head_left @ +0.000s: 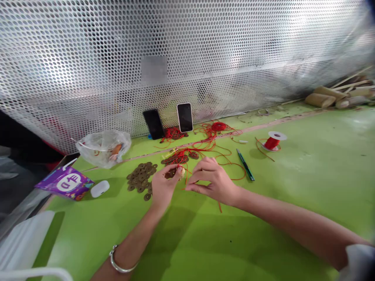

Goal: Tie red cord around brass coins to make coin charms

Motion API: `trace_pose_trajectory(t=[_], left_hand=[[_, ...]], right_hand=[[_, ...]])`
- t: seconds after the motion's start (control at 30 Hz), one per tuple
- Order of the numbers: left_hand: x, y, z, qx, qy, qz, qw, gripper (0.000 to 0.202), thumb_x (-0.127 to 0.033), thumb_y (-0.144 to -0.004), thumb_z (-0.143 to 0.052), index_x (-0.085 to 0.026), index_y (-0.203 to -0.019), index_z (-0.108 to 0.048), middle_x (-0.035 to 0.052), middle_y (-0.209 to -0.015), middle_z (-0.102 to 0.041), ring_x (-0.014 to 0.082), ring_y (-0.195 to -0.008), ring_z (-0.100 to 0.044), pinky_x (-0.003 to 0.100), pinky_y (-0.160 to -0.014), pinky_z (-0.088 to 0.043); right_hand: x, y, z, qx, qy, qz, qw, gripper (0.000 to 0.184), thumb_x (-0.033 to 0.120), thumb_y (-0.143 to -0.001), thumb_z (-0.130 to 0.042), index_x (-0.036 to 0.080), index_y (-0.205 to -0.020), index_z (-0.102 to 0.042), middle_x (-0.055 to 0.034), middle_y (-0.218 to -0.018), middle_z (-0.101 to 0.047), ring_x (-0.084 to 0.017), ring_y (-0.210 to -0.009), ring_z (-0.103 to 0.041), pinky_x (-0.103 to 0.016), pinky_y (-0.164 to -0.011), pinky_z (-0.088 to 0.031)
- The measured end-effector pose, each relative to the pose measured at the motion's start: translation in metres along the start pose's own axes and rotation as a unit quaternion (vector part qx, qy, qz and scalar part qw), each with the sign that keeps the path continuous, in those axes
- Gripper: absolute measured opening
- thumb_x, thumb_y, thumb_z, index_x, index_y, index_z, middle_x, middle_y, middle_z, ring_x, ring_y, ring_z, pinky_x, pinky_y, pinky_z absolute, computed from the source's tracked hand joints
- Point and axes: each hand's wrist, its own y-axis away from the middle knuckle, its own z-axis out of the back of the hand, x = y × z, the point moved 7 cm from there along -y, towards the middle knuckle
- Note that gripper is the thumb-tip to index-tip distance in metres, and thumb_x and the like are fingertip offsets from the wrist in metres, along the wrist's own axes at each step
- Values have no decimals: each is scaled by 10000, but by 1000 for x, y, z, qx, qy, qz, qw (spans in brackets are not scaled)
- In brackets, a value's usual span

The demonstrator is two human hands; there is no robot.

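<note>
Left hand [162, 188], right hand [213, 180] pinch red cord [220, 207]; green table [205, 242], perforated wall [88, 58].

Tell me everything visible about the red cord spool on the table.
The spool is small, with a white round top flange and red cord wound on its core. It stands upright on the green table, right of the green pen. A loose cord end curls around its base. No hand touches it.
</note>
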Motion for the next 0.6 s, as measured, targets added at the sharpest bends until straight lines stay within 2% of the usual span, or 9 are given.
trace_pose_trajectory(t=[0.1,0.2,0.3,0.4,0.5,0.6], left_hand=[[5,-3,-1,4,64,20,998,155,-305,-655,-710,-172,-736,-708,4,-572,-686,142,-498,-612,228,-492,-481],[15,-4,-9,33,174,85,981,182,-295,-590,-769,-164,-698,-705,0,-571,-677,126,-472,-593,226,-480,-483],[21,-3,-17,58,240,139,959,229,-299,-543,-803,-143,-679,-703,6,-583,-673,109,-447,-573,237,-483,-502],[27,-3,-19,62,272,171,945,234,-300,-557,-799,-151,-715,-711,11,-638,-689,97,-460,-574,243,-505,-525],[37,-4,-18,42,340,217,914,195,-262,-609,-772,-172,-773,-718,6,-680,-695,70,-451,-561,209,-496,-522],[43,-4,-19,28,408,255,876,152,-208,-640,-746,-178,-787,-722,-21,-614,-658,42,-399,-512,177,-470,-505]], right_hand=[[-3,-1,-5,24,-32,-1,999,222,372,-847,-606,190,-739,-675,-19,-672,-634,-137,-638,-535,-293,-662,-368],[-13,-2,-8,37,-54,-5,998,252,376,-875,-561,187,-742,-661,-26,-664,-643,-133,-622,-548,-272,-653,-392],[-31,-3,-7,42,-58,-44,996,273,383,-886,-537,168,-761,-650,-46,-691,-642,-136,-637,-541,-250,-618,-400],[-44,-2,-11,68,-71,-88,991,270,368,-884,-539,147,-764,-637,-41,-677,-622,-119,-592,-512,-228,-568,-382],[-44,1,-20,120,-99,-96,983,259,354,-880,-547,141,-763,-639,-27,-658,-611,-105,-563,-503,-217,-553,-373],[-36,4,-29,165,-132,-81,974,242,351,-869,-565,144,-775,-646,-20,-659,-611,-103,-570,-515,-209,-558,-382]])
